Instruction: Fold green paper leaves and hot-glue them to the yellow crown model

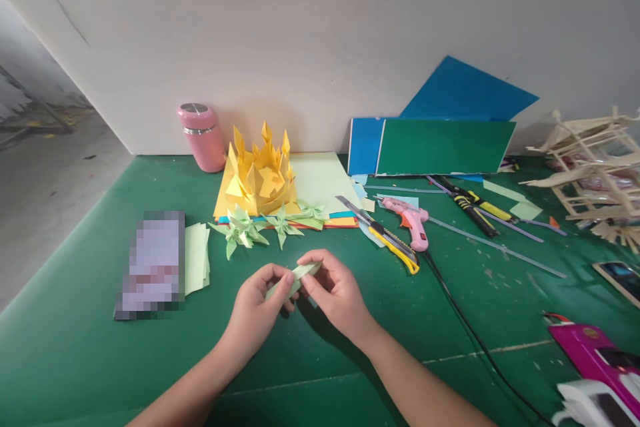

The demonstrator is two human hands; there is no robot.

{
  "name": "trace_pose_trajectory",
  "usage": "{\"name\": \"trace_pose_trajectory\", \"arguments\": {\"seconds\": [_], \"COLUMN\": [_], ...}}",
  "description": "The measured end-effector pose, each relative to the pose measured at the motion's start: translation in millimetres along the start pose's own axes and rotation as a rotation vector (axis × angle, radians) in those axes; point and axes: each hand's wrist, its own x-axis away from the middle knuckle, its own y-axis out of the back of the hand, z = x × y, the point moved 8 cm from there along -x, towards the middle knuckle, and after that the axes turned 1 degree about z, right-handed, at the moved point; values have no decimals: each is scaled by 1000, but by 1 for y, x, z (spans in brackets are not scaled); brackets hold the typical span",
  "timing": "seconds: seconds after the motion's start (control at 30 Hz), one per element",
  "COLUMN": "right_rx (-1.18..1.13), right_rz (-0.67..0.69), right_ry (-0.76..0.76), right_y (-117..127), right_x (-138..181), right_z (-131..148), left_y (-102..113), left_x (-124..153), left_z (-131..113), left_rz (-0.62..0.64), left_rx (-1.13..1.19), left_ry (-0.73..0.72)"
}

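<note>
A narrow folded piece of pale green paper [295, 278] is held between both hands above the green table. My left hand [260, 297] pinches its left end between thumb and fingers. On the right end, my right hand [336, 290] grips it the same way, the index finger bent over the top. Just beyond the hands lie several light green folded paper flowers [241, 228]. Behind those, a yellow folded paper crown [263, 180] stands on stacked coloured sheets. Left of my hands, pale green paper sheets [196, 259] lie partly under a blurred-out purple item [156, 260].
A yellow utility knife [383, 237] and a pink glue gun [411, 220] with a black cord lie to the right. Farther right are black-yellow pliers [470, 207] and a wooden stick frame [595, 167]. A pink flask [203, 138] and green board [445, 147] stand along the wall.
</note>
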Motion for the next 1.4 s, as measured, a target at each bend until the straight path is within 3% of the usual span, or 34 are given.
{"name": "trace_pose_trajectory", "arguments": {"seconds": [0.27,0.47,0.83,1.07,1.4], "right_rx": [103,216,347,295,269], "right_rz": [-51,-38,-21,-56,-54], "right_ry": [59,119,210,141,145], "right_y": [5,1,-1,2,3], "right_x": [0,2,4,2,1], "right_z": [4,10,23,14,14], "left_y": [-3,0,2,-1,-1], "left_x": [0,-2,-2,-3,-1], "left_z": [2,8,0,3,-5], "left_rz": [65,31,-25,17,1], "left_rx": [169,156,-76,-106,-251], "left_ry": [95,129,-18,-34,-189]}}
